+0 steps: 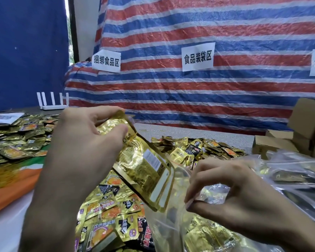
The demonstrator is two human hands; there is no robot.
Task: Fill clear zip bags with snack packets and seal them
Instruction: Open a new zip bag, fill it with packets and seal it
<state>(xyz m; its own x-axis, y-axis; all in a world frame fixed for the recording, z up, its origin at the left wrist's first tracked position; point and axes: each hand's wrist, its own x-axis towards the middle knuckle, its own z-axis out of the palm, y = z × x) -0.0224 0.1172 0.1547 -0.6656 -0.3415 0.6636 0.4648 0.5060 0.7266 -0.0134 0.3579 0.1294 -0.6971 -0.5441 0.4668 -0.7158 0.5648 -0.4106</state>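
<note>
My left hand point(84, 142) grips a stack of gold snack packets point(145, 170) by its upper end, the stack slanting down to the right. Its lower end sits at the mouth of a clear zip bag point(173, 224). My right hand point(231, 190) pinches the bag's rim and holds the mouth apart. A few gold packets point(207, 235) lie inside the bag. Loose gold and black snack packets point(113, 211) are heaped on the table beneath both hands.
Another heap of packets point(16, 140) covers the left of the table, and one more point(204, 148) lies further back. Filled clear bags point(295, 171) lie at the right, cardboard boxes point(298, 135) behind them. A white router point(52, 102) stands before a striped tarp point(189, 91).
</note>
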